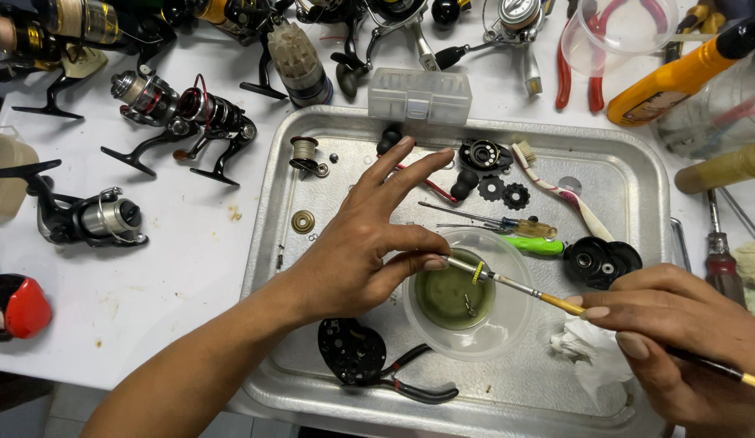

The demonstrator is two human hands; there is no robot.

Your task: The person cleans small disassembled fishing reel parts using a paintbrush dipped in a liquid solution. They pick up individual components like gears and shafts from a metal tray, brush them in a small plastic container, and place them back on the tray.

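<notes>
over the clear bowl (467, 294) of greenish liquid, at the metal tray (637, 174) centre, the left hand (365, 243) pinched a small part (457, 262). from four o'clock the right hand (677, 332) gripped a thin brush (519, 286). light, short strokes would probably suit; pliers (406, 381) lay at seven o'clock.

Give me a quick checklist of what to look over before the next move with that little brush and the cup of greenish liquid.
1. Brush gripped by right hand: ok.
2. Brush tip over the clear cup: ok.
3. Left hand pinching a small part at the brush tip: ok; what the part is, cannot tell.
4. Cup upright inside the metal tray: ok.
5. Room around the cup: not ok; green-handled tool and pliers lie close by.
6. Small piece sunk in the liquid: cannot tell.
</notes>
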